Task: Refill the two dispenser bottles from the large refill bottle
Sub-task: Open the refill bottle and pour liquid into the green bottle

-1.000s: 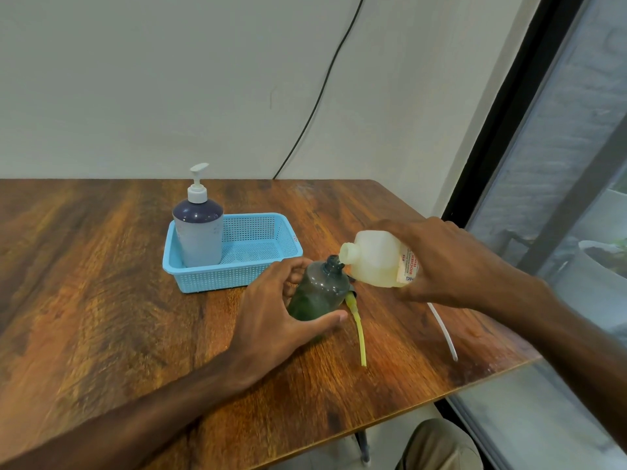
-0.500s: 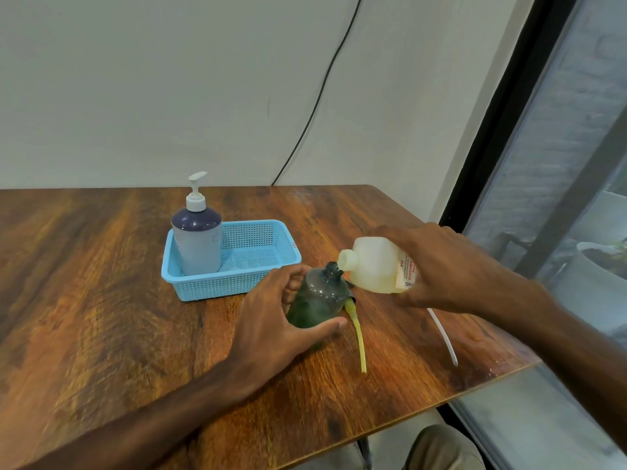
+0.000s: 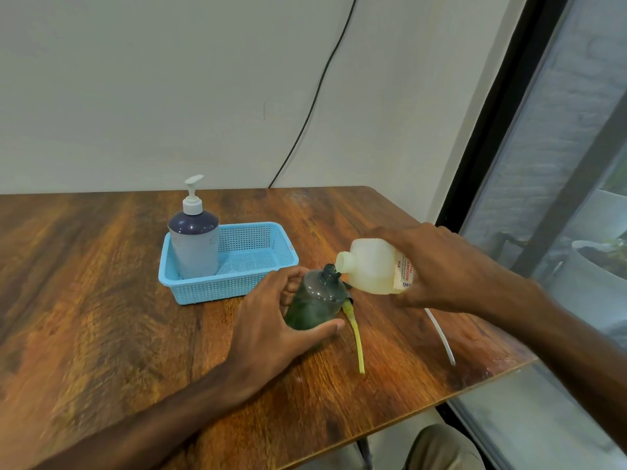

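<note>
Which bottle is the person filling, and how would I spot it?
On the wooden table, by the near right corner of the blue basket, stands a dark green see-through bottle gripped by the left hand. Unlike the pump bottle in the basket, it has no pump on.

Tabletop (image 3: 101,317), dark-grained wood, lower left to centre right of frame. Carried directly on it:
- blue mesh basket (image 3: 217,293), centre
- green bottle (image 3: 315,300), just right of the basket
- yellow-green tube (image 3: 355,334), laid flat beside the bottle
- white tube (image 3: 441,337), laid near the right edge
</note>
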